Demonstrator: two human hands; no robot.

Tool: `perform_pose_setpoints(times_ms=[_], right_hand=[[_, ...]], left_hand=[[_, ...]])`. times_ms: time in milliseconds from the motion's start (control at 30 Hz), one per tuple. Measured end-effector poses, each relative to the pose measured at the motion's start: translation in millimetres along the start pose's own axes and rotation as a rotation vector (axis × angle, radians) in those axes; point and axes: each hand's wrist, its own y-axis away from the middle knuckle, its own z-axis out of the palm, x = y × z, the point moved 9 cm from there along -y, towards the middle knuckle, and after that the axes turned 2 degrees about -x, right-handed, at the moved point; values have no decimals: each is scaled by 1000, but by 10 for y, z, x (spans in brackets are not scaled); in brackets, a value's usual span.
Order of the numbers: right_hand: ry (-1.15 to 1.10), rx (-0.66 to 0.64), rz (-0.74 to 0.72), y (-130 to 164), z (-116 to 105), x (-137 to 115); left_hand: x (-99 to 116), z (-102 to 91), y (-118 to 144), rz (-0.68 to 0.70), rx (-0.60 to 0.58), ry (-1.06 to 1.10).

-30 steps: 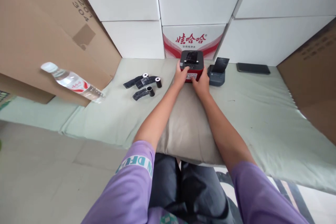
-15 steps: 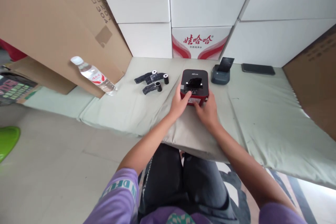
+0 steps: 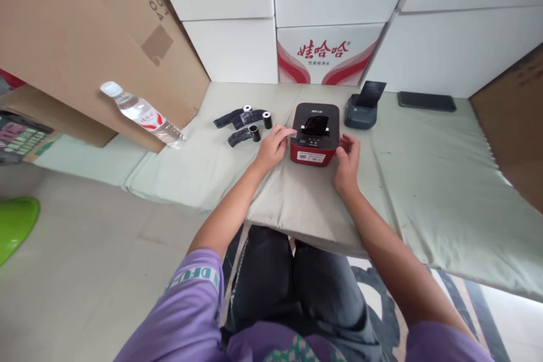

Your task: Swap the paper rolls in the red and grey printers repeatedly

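Hands flank the printer on the mat: left hand loosely curled, fingertips touching its left top edge; right hand curled against its right side. Steadying both sides evenly would likely stop it sliding on the soft surface.

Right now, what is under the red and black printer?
The red and black printer sits on a beige cushion, which lies on the pale green mat. The mat beneath the cushion is hidden from view.
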Motion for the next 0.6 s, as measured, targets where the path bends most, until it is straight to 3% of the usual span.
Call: perform_pose_setpoints(times_ms=[233,600], right_hand=[[-39,-1,1,-2,35,71],[-52,-7,-11,-40,48,130]], left_hand=[[-74,6,-78,22,129,11],[-91,62,16,-36,140,-30]])
